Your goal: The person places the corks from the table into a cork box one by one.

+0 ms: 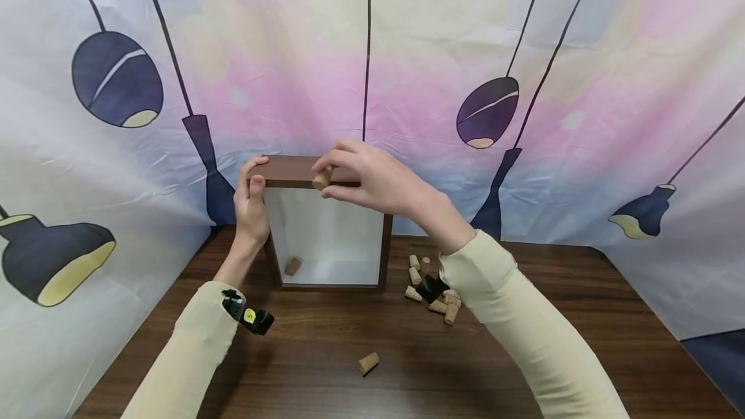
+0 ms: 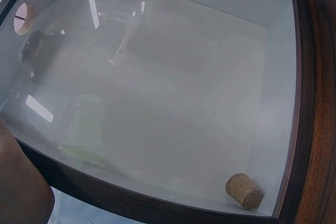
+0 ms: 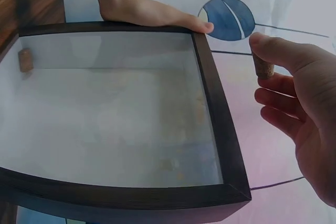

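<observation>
While upright, box with cork inside

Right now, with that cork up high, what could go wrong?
The small tan cork cylinder might slip, since the right hand only pinches it. The upright, white-lined, dark brown rectangular box could tip if the left hand, gripping its top corner, let go.

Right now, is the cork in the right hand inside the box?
No, the right wrist view shows the right hand pinching the cork outside the box.
</observation>
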Action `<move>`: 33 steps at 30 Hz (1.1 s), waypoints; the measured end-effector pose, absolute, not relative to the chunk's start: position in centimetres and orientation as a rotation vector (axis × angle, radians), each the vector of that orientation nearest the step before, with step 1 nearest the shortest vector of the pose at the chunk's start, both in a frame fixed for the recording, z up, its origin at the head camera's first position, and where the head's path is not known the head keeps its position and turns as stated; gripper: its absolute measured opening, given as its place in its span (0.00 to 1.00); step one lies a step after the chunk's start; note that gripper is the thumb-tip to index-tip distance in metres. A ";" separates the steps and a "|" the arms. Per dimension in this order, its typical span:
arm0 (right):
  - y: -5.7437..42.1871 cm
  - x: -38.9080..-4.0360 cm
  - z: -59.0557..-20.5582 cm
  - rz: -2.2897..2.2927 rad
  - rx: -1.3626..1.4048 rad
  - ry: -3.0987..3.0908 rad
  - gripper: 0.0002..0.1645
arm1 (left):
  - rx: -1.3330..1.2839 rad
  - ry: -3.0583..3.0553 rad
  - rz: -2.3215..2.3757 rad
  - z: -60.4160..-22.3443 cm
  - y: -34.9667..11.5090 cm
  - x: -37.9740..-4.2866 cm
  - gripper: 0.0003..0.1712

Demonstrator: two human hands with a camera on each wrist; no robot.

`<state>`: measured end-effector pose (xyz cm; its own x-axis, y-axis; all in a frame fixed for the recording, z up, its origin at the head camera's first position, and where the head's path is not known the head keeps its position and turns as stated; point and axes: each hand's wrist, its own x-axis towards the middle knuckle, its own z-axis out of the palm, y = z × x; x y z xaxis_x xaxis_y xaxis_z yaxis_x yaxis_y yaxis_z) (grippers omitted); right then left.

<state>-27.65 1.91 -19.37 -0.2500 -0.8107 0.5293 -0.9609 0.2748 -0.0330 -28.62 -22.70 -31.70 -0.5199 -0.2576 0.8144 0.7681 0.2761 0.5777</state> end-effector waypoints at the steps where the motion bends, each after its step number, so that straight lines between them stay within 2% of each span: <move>1: 1.8 -27.7 -19.1 0.495 1.584 -2.157 0.18 | -0.479 -1.629 -1.407 -31.8 -22.8 -28.8 0.45; 9: 1.1 -28.9 -17.9 0.484 1.496 -2.267 0.19 | -0.478 -1.607 -1.418 -33.1 -24.1 -30.6 0.46; 20: 0.6 -30.3 -18.1 0.513 1.379 -2.420 0.20 | -0.470 -1.627 -1.400 -33.2 -23.9 -30.5 0.46; 33: 0.4 -31.0 -19.4 0.555 1.366 -2.472 0.15 | -0.465 -1.616 -1.409 -33.3 -23.8 -30.5 0.43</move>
